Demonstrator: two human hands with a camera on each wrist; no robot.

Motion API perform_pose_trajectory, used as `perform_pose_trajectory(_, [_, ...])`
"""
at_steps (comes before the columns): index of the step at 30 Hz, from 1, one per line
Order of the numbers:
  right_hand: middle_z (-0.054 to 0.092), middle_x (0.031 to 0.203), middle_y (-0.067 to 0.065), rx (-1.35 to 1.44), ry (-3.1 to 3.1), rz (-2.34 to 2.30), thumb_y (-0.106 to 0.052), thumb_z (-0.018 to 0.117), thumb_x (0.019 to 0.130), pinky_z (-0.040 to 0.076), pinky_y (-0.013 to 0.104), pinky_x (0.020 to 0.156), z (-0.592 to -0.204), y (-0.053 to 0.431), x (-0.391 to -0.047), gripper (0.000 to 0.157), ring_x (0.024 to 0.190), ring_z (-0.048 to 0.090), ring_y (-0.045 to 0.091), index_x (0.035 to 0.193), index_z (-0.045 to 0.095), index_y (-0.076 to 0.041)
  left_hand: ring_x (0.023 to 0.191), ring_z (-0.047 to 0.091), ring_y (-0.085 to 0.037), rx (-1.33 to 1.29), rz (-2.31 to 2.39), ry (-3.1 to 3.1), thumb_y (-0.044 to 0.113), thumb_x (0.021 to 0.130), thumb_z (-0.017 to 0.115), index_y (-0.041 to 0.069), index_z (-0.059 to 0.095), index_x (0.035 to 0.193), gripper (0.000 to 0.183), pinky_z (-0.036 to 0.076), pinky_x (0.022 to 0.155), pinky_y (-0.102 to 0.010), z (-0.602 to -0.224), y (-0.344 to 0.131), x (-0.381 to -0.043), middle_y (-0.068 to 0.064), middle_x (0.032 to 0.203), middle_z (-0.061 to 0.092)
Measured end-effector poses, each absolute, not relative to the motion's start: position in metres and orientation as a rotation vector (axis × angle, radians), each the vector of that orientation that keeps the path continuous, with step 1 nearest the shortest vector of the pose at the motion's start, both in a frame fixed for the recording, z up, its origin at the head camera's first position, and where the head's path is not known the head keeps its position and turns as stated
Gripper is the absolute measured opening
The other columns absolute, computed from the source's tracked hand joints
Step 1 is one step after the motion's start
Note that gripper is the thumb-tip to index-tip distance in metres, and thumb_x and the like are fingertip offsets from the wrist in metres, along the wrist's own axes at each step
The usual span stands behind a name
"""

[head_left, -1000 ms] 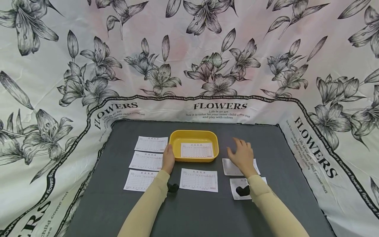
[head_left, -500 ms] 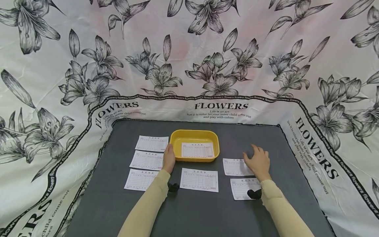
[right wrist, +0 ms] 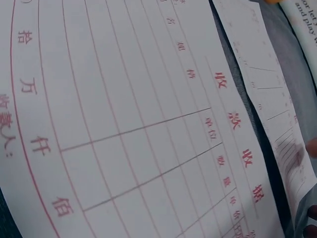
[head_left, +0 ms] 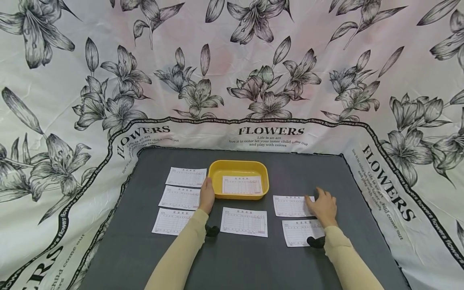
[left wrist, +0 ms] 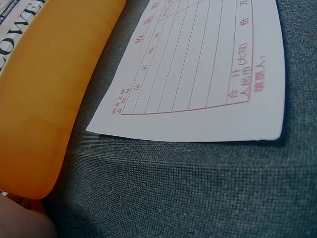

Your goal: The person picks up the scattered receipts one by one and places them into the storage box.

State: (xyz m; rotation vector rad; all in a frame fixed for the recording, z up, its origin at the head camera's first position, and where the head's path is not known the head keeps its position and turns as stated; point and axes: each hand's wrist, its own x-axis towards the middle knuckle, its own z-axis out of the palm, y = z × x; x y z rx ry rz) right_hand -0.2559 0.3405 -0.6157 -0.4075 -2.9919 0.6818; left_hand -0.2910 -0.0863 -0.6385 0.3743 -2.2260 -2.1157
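Observation:
The left hand (head_left: 206, 195) holds the left end of a yellow plastic tray (head_left: 264, 193), and in the left wrist view only a bit of the hand (left wrist: 22, 220) shows below the tray wall (left wrist: 47, 99). A printed receipt slip (head_left: 242, 185) lies inside the tray. At the right, the right hand (head_left: 324, 207) is over the right end of the upper receipt (head_left: 290, 206), thumb and fingers apart. In the right wrist view a fingertip (right wrist: 312, 147) is close to that receipt's end (right wrist: 277, 94); contact is unclear. The lower right receipt (right wrist: 124, 124) fills most of that view.
Left of the tray are three receipts in a column: top (head_left: 186, 177), middle (head_left: 177, 197) and bottom (head_left: 172, 221). Another receipt (head_left: 244, 222) lies in front of the tray. The grey table surface (head_left: 246, 262) is bordered by flower-printed cloth (head_left: 268, 137).
The right hand has moved right and toward the person, from above the upper right receipt to its right end. The left hand and the tray stay in place.

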Motion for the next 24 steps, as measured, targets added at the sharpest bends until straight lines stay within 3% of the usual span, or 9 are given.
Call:
perform_pose_trajectory(12, [0.035, 0.153, 0.039, -0.449, -2.984, 0.680, -0.033, 0.060, 0.101, 0.037, 0.074, 0.108, -0.622, 0.340, -0.257, 0.066, 0.134, 0.037, 0.059, 0.153, 0.045, 0.004, 0.157, 0.035, -0.033, 0.367, -2.127, -2.226, 0.036, 0.119, 0.029, 0.004, 0.030, 0.167, 0.058, 0.027, 0.131, -0.049, -0.635, -0.085, -0.290, -0.016, 0.169, 0.038])
perform_pose_trajectory(24, [0.046, 0.144, 0.038, -0.368, -2.916, 0.622, -0.031, 0.060, 0.103, 0.040, 0.072, 0.101, -0.628, 0.335, -0.248, 0.053, 0.124, 0.043, 0.057, 0.142, 0.059, 0.006, 0.156, 0.036, -0.034, 0.356, -2.118, -2.216, 0.035, 0.119, 0.028, 0.002, 0.031, 0.166, 0.057, 0.027, 0.131, -0.050, -0.638, -0.086, -0.289, -0.018, 0.168, 0.038])
